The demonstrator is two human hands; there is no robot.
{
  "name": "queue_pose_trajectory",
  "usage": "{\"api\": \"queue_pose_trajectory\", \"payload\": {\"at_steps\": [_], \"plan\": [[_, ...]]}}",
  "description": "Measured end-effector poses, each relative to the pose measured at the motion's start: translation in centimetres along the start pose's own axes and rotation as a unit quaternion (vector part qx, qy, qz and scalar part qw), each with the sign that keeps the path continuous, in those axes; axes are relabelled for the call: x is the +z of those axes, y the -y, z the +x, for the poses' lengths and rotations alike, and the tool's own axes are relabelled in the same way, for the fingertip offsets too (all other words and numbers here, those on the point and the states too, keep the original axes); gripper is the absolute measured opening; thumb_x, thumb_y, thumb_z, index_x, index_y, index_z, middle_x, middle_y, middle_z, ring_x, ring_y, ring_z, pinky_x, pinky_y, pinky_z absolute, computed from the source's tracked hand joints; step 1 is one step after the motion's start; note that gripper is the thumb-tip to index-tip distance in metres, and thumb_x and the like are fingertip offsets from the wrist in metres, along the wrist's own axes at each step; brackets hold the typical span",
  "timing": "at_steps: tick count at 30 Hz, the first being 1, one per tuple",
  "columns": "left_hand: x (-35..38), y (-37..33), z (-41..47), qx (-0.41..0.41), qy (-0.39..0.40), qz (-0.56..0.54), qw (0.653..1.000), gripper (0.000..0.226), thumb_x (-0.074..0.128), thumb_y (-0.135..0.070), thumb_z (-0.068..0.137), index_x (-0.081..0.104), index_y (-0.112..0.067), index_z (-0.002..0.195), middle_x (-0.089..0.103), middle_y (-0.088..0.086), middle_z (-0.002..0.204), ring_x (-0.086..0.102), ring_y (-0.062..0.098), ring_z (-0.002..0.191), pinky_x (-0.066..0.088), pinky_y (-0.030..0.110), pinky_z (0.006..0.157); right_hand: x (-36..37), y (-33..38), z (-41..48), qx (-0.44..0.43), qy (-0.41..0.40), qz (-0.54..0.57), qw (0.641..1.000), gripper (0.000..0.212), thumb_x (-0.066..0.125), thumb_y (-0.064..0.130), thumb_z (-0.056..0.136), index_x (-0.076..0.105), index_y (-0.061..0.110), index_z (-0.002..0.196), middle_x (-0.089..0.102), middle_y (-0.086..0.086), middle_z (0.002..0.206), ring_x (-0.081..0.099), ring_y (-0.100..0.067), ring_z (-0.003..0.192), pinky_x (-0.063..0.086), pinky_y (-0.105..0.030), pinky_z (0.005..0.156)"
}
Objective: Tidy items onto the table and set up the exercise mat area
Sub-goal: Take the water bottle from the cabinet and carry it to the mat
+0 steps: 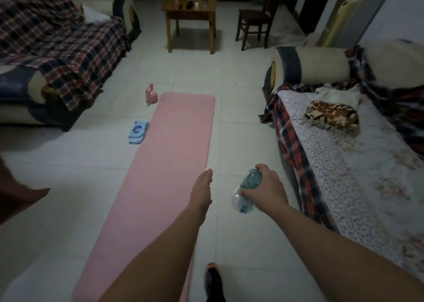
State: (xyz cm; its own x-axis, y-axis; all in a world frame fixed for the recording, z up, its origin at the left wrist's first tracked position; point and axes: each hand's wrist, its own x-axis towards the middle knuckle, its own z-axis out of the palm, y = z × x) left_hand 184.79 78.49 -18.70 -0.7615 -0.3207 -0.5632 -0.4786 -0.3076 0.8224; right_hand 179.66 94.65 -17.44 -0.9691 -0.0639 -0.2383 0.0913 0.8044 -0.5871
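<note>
A long pink exercise mat [165, 164] lies unrolled on the tiled floor, running away from me. My right hand [263, 187] grips a clear water bottle with a teal lid [249, 182] just right of the mat, above the floor. My left hand [202, 189] hovers with straight fingers over the mat's right edge, holding nothing. A pink kettlebell [151, 95] stands by the mat's far left corner. A folded blue towel [138, 132] lies beside the mat's left edge. The small wooden table [190, 10] stands at the far end with bottles and small items on it.
A sofa with a plaid blanket [57, 49] lines the left side. Another covered sofa [344, 141] runs along the right. A wooden chair [254, 22] stands right of the table. My shoe [213, 281] is on the floor by the mat's near right edge.
</note>
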Motion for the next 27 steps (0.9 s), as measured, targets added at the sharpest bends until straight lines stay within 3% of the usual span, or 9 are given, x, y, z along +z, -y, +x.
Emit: {"api": "queue_pose_trajectory", "payload": {"at_steps": [13, 27], "plan": [[8.3, -9.2, 15.9, 0.004, 0.035, 0.015, 0.999, 0.050, 0.041, -0.049, 0.098, 0.039, -0.027, 0.143, 0.044, 0.000, 0.146, 0.038, 0.024, 0.135, 0.036, 0.040, 0.096, -4.4, 2.6, 17.8, -0.011, -0.023, -0.016, 1.000, 0.080, 0.081, 0.037, 0.071, 0.039, 0.033, 0.139, 0.047, 0.001, 0.127, 0.050, -0.021, 0.113, 0.051, -0.035, 0.088], [19.5, -20.7, 33.6, 0.015, -0.020, 0.025, 0.999, 0.050, 0.040, -0.048, 0.098, 0.038, -0.026, 0.143, 0.045, -0.001, 0.143, 0.040, 0.024, 0.134, 0.038, 0.044, 0.100, -10.0, 3.7, 42.6, -0.032, 0.006, 0.012, 0.999, 0.083, 0.079, 0.031, 0.075, 0.033, 0.031, 0.143, 0.045, 0.000, 0.134, 0.045, -0.023, 0.119, 0.048, -0.036, 0.091]]}}
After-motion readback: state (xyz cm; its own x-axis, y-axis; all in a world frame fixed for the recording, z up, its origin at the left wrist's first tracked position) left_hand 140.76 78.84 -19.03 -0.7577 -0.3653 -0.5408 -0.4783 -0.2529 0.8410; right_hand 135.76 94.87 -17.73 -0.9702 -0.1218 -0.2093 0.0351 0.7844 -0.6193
